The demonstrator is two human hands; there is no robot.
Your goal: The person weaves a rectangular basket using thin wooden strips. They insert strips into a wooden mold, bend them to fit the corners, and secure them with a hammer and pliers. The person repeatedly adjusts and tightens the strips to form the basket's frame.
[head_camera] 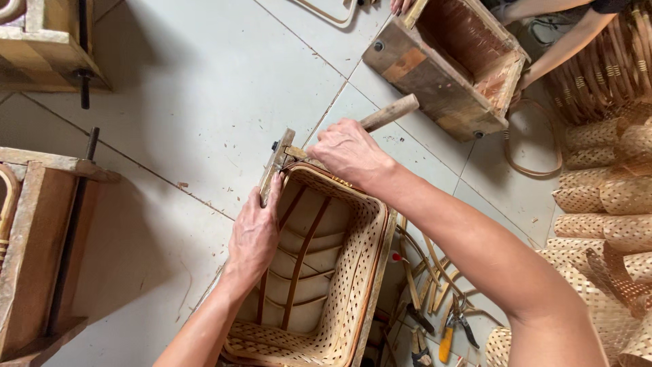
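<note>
— Hands first: where are they?

— Both are at the near corner of a woven rectangular basket (pixel 336 272) that sits inside a wooden frame on the pale tiled floor (pixel 204 88). The left hand (pixel 255 234) lies along the basket's left rim with its fingers pressed together and stretched up against a flat wooden piece (pixel 275 166) at the corner. The right hand (pixel 348 151) is curled into a fist around a wooden handle (pixel 392 112) that sticks out toward the upper right; the head of that tool is hidden under the hand, so what kind it is I cannot tell.

— And the basket itself?

— Centre of the view, open side up, pale lattice walls, dark bent ribs running across its bottom.

— What lies around it?

— Just to its right, a scatter of cane strips (pixel 428 272) on the floor, with yellow-handled pliers (pixel 449 333) among them. Farther up, a wooden box mould (pixel 441 68) tilted on the tiles, and another person's arm (pixel 564 44) reaching to its right side. Along the right edge, rolls of woven matting (pixel 604 197) are stacked. On the left edge stand two more wooden moulds (pixel 41 251), each with a dark threaded rod
</note>
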